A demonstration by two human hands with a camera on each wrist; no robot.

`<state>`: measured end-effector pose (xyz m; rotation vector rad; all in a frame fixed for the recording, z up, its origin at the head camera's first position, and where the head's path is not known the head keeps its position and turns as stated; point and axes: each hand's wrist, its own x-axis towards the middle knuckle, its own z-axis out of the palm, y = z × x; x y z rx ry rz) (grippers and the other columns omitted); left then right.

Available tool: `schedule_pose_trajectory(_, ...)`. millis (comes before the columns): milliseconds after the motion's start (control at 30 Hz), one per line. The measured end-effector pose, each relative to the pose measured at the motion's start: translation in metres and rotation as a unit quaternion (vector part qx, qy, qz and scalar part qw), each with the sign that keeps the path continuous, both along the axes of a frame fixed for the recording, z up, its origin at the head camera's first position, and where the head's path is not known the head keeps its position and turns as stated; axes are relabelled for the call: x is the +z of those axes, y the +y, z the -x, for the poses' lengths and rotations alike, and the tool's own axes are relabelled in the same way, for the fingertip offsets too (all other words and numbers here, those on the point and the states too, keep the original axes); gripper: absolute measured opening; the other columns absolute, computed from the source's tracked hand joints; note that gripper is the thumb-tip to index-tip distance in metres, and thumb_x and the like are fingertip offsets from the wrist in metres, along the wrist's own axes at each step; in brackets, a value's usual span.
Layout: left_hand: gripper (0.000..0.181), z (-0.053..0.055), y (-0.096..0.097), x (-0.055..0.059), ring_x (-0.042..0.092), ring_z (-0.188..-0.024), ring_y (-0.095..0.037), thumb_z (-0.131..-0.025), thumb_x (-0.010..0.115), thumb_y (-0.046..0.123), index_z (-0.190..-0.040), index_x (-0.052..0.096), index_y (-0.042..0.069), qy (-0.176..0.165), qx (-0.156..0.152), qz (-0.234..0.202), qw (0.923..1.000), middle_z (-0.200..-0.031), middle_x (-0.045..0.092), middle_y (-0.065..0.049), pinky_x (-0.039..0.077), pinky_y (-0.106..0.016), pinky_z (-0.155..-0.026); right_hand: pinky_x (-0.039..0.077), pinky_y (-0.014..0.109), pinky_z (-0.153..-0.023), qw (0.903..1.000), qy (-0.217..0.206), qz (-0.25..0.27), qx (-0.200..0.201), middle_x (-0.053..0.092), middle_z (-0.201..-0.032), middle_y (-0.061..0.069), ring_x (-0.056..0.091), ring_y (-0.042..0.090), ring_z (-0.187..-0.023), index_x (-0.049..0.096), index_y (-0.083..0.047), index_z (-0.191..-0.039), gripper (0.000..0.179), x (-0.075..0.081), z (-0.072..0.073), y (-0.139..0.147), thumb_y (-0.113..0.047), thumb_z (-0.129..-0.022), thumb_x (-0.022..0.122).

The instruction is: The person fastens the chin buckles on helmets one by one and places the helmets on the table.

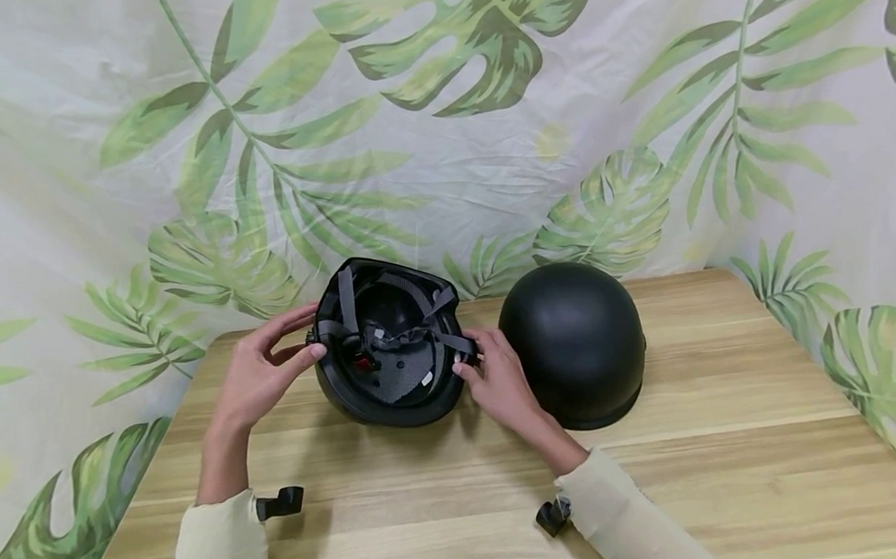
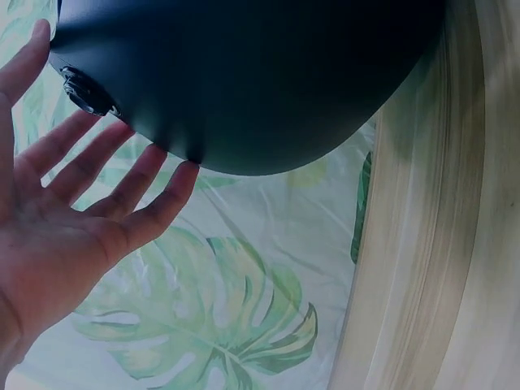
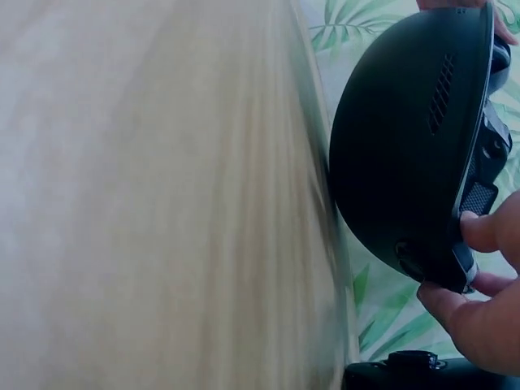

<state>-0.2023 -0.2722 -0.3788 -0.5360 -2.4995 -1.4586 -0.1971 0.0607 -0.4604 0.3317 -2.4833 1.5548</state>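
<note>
A black helmet [image 1: 404, 402] is tipped so that its lining and grey chin straps [image 1: 347, 296] face the head camera. My left hand [image 1: 260, 367] grips its left rim, thumb on the edge and fingertips against the outer shell. In the left wrist view, that hand [image 2: 89, 211] has its fingers spread along the shell near a round black fitting [image 2: 85, 92]. On the opposite side, my right hand [image 1: 501, 377] pinches the rim beside a strap. The right wrist view shows thumb and fingers of this hand [image 3: 487, 317] at the helmet's edge, below a vent [image 3: 441, 95].
Just right of my right hand, a second black helmet [image 1: 574, 345] sits dome up on the wooden table [image 1: 726, 467]. A leaf-patterned cloth [image 1: 444, 180] hangs behind the table's back edge. Small black devices [image 1: 280, 504] are strapped at both wrists.
</note>
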Motion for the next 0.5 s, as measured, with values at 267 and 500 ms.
schedule_pose_trajectory(267, 0.041, 0.001, 0.012, 0.000, 0.064, -0.125, 0.001, -0.098, 0.078, 0.006, -0.139, 0.071, 0.006, 0.052, 0.035, -0.035, 0.9974, -0.147, 0.069, -0.004, 0.056, -0.012, -0.096, 0.063, 0.040, -0.100, 0.9994, -0.002, 0.021, -0.026, 0.067, -0.138, 0.022, 0.073, 0.035, -0.124, 0.063, 0.001, -0.140, 0.048, -0.003, -0.003, -0.004, -0.005, -0.096, 0.080)
schedule_pose_trajectory(500, 0.035, 0.002, 0.017, 0.000, 0.066, -0.127, -0.005, -0.097, 0.073, -0.006, -0.131, 0.074, -0.001, 0.107, 0.007, -0.066, 0.9920, -0.142, 0.072, -0.004, 0.056, -0.016, -0.097, 0.060, 0.040, -0.104, 0.9979, -0.060, 0.015, 0.016, 0.069, -0.141, 0.022, 0.072, 0.033, -0.128, 0.067, 0.003, -0.139, 0.042, -0.003, -0.001, -0.002, -0.002, -0.098, 0.076)
